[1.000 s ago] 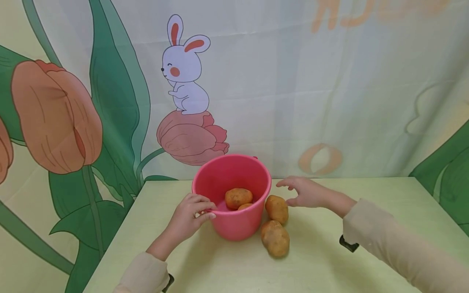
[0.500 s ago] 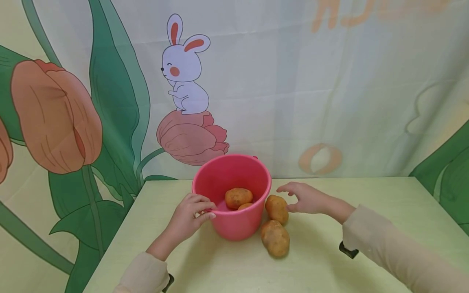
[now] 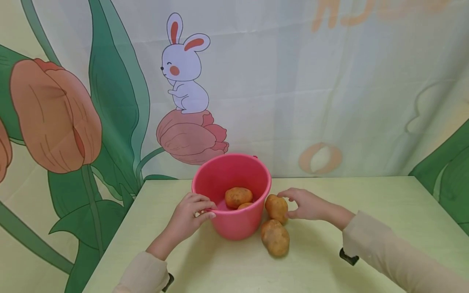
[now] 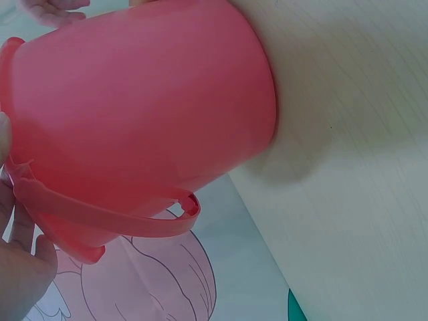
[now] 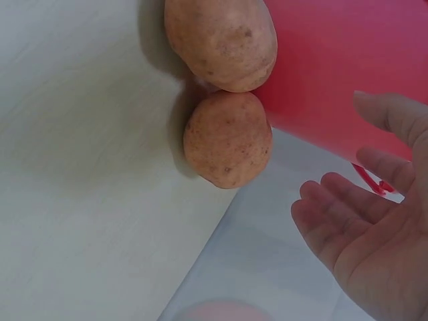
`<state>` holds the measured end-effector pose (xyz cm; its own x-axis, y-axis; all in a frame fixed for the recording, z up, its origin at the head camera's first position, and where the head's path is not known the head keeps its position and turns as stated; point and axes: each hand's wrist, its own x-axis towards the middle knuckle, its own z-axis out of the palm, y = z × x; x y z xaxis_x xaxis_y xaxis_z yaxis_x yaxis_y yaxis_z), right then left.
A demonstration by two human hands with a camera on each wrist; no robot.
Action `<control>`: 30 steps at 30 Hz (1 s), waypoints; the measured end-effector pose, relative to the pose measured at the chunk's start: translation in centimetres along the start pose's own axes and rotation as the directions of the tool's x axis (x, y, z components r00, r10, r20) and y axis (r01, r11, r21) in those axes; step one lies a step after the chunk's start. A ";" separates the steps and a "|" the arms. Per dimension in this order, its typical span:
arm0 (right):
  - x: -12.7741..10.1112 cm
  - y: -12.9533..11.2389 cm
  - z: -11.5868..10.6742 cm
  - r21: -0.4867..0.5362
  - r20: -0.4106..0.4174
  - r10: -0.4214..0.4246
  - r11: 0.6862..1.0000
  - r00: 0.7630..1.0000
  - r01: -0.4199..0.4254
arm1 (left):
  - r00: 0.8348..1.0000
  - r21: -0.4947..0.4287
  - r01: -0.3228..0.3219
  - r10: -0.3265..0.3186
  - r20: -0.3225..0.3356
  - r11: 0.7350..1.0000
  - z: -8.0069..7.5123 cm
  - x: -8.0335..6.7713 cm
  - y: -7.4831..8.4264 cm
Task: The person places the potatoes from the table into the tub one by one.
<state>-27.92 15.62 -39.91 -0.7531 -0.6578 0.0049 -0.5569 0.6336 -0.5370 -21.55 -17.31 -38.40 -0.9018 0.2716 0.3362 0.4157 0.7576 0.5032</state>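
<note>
My left hand (image 3: 188,217) grips the near left rim of a pink plastic bucket (image 3: 234,228), thumb outside and fingers over the edge. Two potatoes (image 3: 238,197) show inside the bucket, one partly hidden by its front wall. Against the bucket's right side lies a third potato (image 3: 275,207), and nearer to me sits a larger potato (image 3: 275,239) touching it. My right hand (image 3: 309,204) hovers just right of the farther potato, thumb and fingers apart. In the right wrist view, this hand (image 5: 374,247) is spread and holds nothing.
A pale wooden table (image 3: 227,268) bears everything. Its back edge meets a printed cloth (image 3: 278,101) with a rabbit and tulips, right behind the bucket. The bucket's handle (image 4: 114,215) hangs down its side in the left wrist view.
My right hand has come down and slightly toward me, to the side of the farther potato. The left hand, the bucket and the potatoes have stayed where they were.
</note>
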 end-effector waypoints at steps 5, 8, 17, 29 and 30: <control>-0.1 0.2 0.4 0.004 0.007 0.018 1.000 1.000 -0.018 | 1.000 0.009 -0.009 0.009 0.000 1.000 0.0 0.0 0.0; -0.2 0.3 0.6 0.009 0.007 0.021 1.000 1.000 -0.021 | 1.000 0.012 -0.012 0.012 -0.001 1.000 0.0 0.0 0.0; -0.4 0.5 0.9 0.021 0.009 0.008 1.000 1.000 -0.009 | 1.000 0.007 -0.009 0.009 -0.003 1.000 -0.1 0.1 0.0; -0.8 0.7 2.0 0.050 0.008 -0.004 0.999 1.000 0.003 | 1.000 0.008 -0.010 0.010 -0.006 1.000 0.0 0.0 0.0; -0.8 0.8 2.1 0.054 0.007 -0.006 0.999 1.000 0.006 | 1.000 0.007 -0.009 0.009 -0.006 1.000 0.0 0.0 0.0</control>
<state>-26.99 15.82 -42.07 -0.7473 -0.6645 0.0021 -0.5414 0.6070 -0.5818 -21.55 -17.31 -38.42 -0.8972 0.2749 0.3457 0.4232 0.7593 0.4944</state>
